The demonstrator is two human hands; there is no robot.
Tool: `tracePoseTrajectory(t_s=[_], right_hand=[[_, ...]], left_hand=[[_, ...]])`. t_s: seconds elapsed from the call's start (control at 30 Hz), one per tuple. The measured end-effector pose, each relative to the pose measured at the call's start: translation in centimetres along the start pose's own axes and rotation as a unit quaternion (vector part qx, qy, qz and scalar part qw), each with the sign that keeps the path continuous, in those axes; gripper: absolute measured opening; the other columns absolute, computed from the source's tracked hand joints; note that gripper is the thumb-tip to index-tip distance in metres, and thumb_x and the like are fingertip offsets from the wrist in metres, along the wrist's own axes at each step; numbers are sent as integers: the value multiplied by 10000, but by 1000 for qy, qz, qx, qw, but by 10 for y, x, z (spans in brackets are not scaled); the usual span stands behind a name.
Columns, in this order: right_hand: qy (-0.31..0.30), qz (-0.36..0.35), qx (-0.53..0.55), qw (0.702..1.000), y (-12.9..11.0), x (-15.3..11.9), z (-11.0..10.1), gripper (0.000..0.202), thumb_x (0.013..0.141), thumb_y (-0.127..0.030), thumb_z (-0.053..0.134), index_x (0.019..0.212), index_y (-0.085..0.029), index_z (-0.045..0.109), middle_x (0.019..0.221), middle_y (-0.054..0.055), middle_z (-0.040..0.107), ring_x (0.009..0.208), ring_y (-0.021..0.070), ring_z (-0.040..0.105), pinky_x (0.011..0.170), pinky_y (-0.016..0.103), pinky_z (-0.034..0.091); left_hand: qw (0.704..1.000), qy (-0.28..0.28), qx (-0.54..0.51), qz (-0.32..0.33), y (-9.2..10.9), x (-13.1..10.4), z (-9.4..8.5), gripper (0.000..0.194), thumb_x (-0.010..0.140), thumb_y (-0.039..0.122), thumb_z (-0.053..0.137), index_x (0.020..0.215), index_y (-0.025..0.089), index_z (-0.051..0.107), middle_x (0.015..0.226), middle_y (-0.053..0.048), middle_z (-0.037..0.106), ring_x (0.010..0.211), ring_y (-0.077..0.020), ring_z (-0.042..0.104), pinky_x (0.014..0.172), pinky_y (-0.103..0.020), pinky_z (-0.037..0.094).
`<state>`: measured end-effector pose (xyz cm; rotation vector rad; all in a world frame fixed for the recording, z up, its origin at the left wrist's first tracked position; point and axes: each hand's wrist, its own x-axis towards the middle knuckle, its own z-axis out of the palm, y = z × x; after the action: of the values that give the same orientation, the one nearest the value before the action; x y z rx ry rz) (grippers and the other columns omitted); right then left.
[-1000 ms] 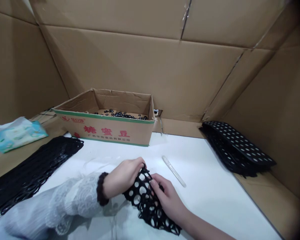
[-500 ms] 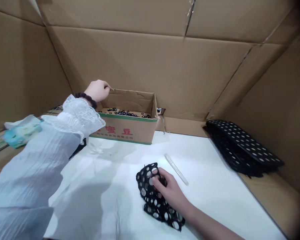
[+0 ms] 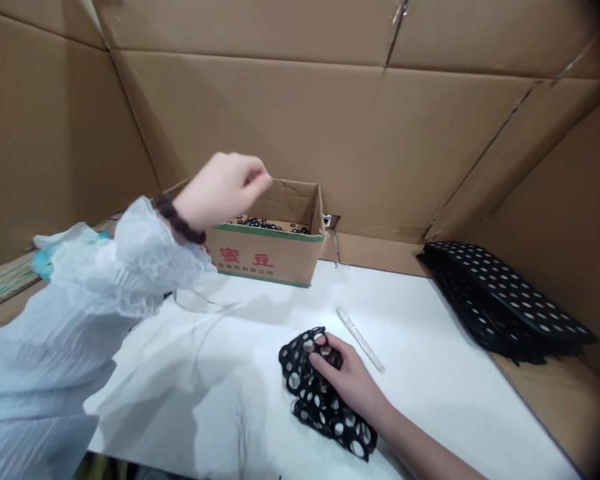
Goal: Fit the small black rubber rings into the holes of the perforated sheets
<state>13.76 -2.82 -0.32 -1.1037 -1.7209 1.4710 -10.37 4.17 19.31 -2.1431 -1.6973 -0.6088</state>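
Observation:
My left hand (image 3: 225, 189) is raised in front of the cardboard box (image 3: 267, 257), fingers pinched together; what they hold, if anything, is too small to make out. Inside the box, several small black rings (image 3: 260, 224) lie on its floor. My right hand (image 3: 353, 380) grips a bunched piece of black polka-dot fabric (image 3: 300, 373) on the white tabletop (image 3: 260, 333). Just beyond my right hand lies a clear, slim stick-like object (image 3: 360, 339).
A stack of black polka-dot fabric (image 3: 505, 293) sits at the right. Tall cardboard walls (image 3: 300, 120) enclose the back and sides. At the far left, a teal-and-white packet (image 3: 43, 263) is partly behind my sleeve. Loose dark threads (image 3: 243, 433) lie near the front.
My left hand has moved right and closer, away from the box's back left edge. My right hand still grips the fabric. The view has shifted slightly.

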Motion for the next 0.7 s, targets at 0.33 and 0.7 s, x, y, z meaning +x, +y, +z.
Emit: tracePoseTrajectory(t_s=[0.33,0.7], right_hand=[[37,28,108,993,-4,-2,6,240,745,-398,517,854,-202,430,613,-31,513,487,105,485,365,202,425],[11,12,144,989,-14,-5,8,258,764,-354,499,941,-212,376,738,-15,558,577,107,512,561,254,449]], left_hand=[[942,-236,-105,212,98,-129,95,330,762,473,461,855,157,453,714,-59,603,629,-224,578,538,-294,400],[910,-320,-214,152,60,-108,88,218,824,361,400,925,188,487,778,-35,618,654,-151,559,557,-217,365]])
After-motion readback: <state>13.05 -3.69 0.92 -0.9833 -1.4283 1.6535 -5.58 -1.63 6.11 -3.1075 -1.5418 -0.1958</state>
